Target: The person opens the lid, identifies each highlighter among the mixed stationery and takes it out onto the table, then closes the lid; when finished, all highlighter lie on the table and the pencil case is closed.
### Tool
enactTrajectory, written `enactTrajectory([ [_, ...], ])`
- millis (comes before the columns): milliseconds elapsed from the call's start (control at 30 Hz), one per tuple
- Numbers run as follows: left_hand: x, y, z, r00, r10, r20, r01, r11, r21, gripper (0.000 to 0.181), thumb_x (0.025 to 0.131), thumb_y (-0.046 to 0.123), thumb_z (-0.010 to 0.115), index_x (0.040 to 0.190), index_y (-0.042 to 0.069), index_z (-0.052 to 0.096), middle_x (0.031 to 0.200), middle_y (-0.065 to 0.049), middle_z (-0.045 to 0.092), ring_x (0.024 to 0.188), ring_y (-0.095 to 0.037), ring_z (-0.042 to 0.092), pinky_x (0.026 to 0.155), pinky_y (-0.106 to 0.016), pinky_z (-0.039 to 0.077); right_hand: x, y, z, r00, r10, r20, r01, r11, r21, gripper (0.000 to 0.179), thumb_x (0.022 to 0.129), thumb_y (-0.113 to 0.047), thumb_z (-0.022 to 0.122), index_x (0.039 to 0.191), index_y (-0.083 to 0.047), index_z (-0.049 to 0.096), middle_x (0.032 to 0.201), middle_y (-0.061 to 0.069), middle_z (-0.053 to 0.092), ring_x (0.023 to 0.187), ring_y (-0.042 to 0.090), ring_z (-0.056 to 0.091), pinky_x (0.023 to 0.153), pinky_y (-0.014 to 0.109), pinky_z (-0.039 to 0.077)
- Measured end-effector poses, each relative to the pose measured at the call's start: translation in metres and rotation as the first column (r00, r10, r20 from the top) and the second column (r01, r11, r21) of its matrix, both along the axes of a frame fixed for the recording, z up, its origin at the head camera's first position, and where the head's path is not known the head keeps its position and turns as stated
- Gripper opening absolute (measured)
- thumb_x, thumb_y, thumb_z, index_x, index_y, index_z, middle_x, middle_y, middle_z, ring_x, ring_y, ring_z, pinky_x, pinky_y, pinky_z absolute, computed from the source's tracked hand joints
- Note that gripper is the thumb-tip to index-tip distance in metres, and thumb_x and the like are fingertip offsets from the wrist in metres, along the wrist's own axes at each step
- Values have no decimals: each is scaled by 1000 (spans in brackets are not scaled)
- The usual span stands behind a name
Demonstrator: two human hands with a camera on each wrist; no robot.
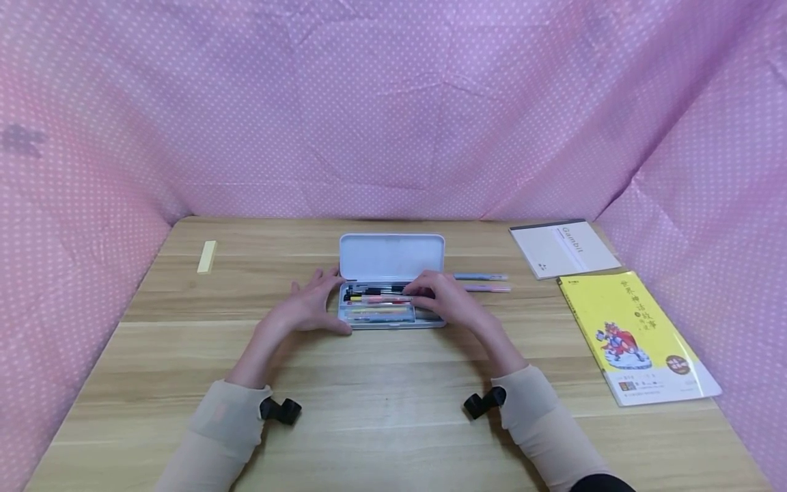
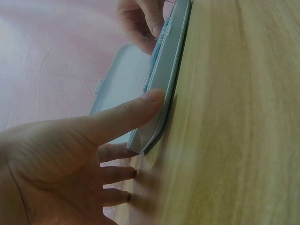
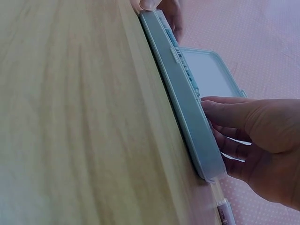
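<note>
A pale blue pencil case [image 1: 391,257] lies with its lid raised at the middle of the table. Several pens [image 1: 375,298] fill its tray, and a blue-labelled item [image 1: 381,315] lies along the front. My left hand [image 1: 310,305] spans the case's left end: the thumb rests along the front wall [image 2: 157,112], with the other fingers spread straight at the end and behind. Bent fingers of my right hand [image 1: 445,298] reach down among the pens at the right half. Its fingertips are partly hidden; I cannot tell whether they pinch a pen.
A blue pen [image 1: 481,277] and a purple pen [image 1: 488,288] lie right of the case. Farther right are a grey notebook [image 1: 562,249] and a yellow book [image 1: 636,338]. A pale yellow strip [image 1: 207,257] lies at the far left. Pink dotted cloth [image 1: 393,123] surrounds the table.
</note>
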State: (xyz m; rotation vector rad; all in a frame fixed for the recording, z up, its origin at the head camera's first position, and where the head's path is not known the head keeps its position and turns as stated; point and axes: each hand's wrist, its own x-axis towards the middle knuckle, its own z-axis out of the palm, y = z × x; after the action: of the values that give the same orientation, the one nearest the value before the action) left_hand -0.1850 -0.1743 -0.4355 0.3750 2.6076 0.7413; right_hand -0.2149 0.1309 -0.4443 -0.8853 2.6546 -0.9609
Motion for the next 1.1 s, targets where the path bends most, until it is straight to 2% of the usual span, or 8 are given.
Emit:
enactTrajectory([
  [700, 0, -1, -2, 1000, 2, 3, -2, 1000, -2, 108, 74, 44, 89, 159, 6, 33, 173, -23, 10, 159, -51, 1, 118, -82, -4, 0, 1, 0, 1000, 11, -1, -11, 1000, 2, 18, 99, -13, 67, 113, -15, 79, 105, 0, 74, 96, 12, 64, 83, 28, 53],
  [933, 1, -2, 0, 1000, 5, 3, -5, 1000, 0, 107, 74, 43, 89, 158, 7, 34, 173, -23, 10, 159, -51, 1, 117, -82, -5, 0, 1, 4, 1000, 16, -19, -16, 1000, -4, 17, 99, -13, 67, 111, -14, 79, 105, 0, 74, 95, 12, 64, 82, 29, 54],
  [1100, 1, -1, -1, 1000, 2, 3, -2, 1000, -3, 108, 74, 44, 89, 159, 7, 33, 173, -23, 11, 159, -51, 1, 118, -82, -4, 1, 7, 9, 1000, -11, -28, 11, 1000, -9, 16, 98, -12, 68, 109, -14, 80, 103, 1, 73, 93, 13, 64, 81, 28, 54],
])
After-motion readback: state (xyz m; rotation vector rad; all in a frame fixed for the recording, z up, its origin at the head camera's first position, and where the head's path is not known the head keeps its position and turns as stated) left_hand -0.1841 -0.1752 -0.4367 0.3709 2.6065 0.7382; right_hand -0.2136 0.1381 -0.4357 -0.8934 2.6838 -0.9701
